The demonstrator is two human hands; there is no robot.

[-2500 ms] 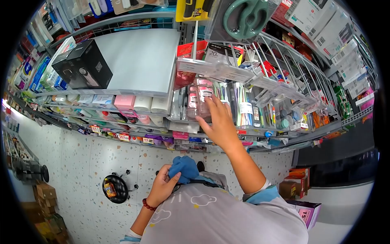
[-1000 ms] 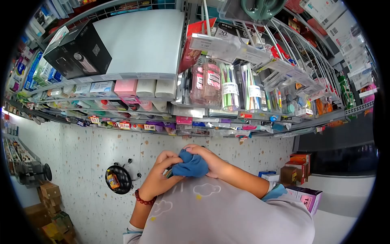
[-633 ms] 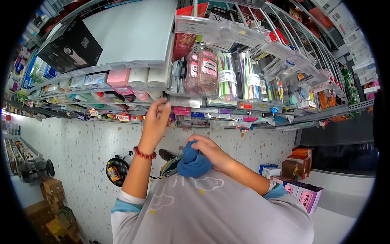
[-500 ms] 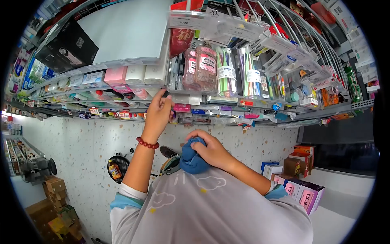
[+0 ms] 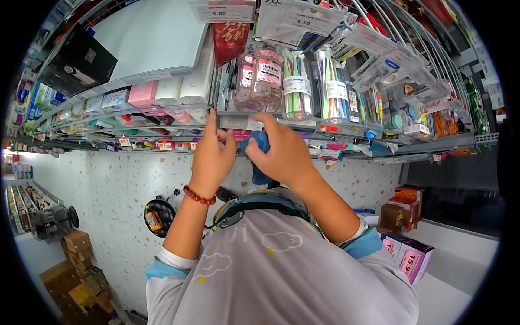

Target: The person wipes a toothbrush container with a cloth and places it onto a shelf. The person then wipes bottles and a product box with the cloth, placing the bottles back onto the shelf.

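Note:
My left hand (image 5: 214, 154) is at the shelf's front edge (image 5: 241, 120), index finger stretched up against it and the other fingers curled; whether it holds something is hidden. A blue cloth (image 5: 260, 154) hangs from my right hand (image 5: 283, 149), which grips it just right of my left hand, below the shelf edge. Above my hands stand pink mouthwash bottles (image 5: 266, 78). Beside them on the right are clear packs of toothbrushes (image 5: 298, 89). White cylinders (image 5: 196, 86) stand on the left, past a shelf divider.
A black box (image 5: 78, 62) sits on the grey upper shelf (image 5: 157, 38). Price-tag holders (image 5: 306, 23) and wire racks jut out overhead. On the floor are a black round stool (image 5: 158, 216), cartons (image 5: 78, 246) at left and purple boxes (image 5: 411, 259) at right.
My right hand has moved up from my waist to the shelf edge with the blue cloth. My left hand stays near the edge, index finger now extended. The shelf has shifted left in view.

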